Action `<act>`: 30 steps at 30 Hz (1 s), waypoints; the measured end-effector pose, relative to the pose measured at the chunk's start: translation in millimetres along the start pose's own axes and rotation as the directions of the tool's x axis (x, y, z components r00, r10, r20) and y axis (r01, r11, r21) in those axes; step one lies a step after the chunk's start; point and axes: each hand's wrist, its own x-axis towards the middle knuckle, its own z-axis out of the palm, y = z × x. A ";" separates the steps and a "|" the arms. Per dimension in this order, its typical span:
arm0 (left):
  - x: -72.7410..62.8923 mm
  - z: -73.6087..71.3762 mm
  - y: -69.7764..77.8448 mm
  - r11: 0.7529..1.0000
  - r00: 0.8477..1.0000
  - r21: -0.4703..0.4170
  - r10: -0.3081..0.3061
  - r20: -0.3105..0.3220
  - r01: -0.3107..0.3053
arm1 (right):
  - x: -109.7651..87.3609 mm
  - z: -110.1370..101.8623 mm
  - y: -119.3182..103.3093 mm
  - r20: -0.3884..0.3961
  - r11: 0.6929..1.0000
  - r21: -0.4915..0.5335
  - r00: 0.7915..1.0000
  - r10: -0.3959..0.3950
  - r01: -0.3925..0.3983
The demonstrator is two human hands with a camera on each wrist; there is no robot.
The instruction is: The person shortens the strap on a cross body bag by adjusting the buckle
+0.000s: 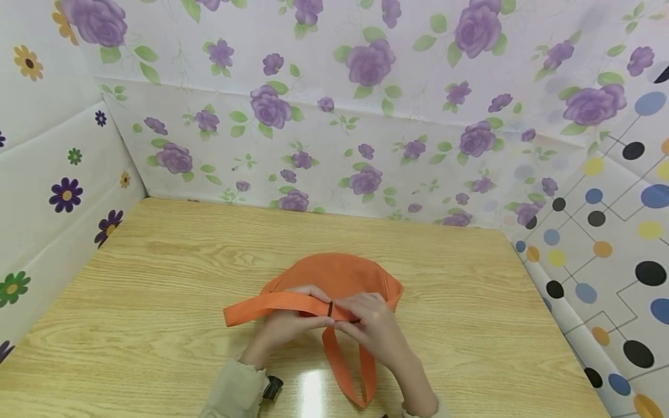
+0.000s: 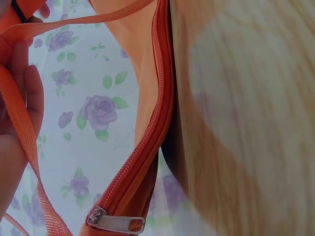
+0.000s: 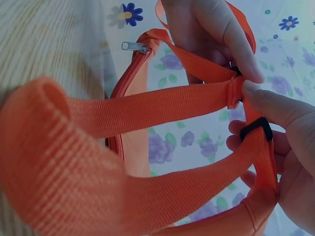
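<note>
An orange zippered bag (image 1: 340, 270) with a long orange strap (image 1: 261, 305) rests on the table in front of both hands. My left hand (image 1: 290, 322) pinches the strap beside a black strap slider (image 1: 330, 309). Close against it, my right hand (image 1: 373, 322) grips the strap between thumb and fingers. The right wrist view shows a second black slider (image 3: 257, 129) by the right fingers, with the thumbs nearly meeting. A strap loop (image 1: 342, 371) hangs below the hands toward the front. In the left wrist view the zipper (image 2: 158, 103) ends at a silver pull (image 2: 118, 223).
The wooden table (image 1: 157, 261) has a flower-printed backdrop (image 1: 324, 139) behind it and patterned sheets (image 1: 601, 278) at the sides. A small black object (image 1: 272, 388) shows beside the left sleeve (image 1: 235, 386).
</note>
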 end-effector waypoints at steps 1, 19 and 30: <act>-0.1 -0.1 -0.7 1.000 1.000 0.001 -0.003 -0.003 0.003 | -0.5 -0.7 0.4 0.002 1.000 -0.001 1.000 0.000 0.000; -1.7 -3.0 -4.1 1.000 1.000 -0.005 -0.017 -0.010 0.017 | -11.7 -8.3 8.7 0.040 0.998 -0.006 0.997 0.070 -0.069; -2.8 -4.0 1.3 0.998 0.999 -0.019 -0.052 -0.001 0.052 | -10.6 -3.2 7.7 -0.043 1.000 0.015 0.999 0.012 -0.011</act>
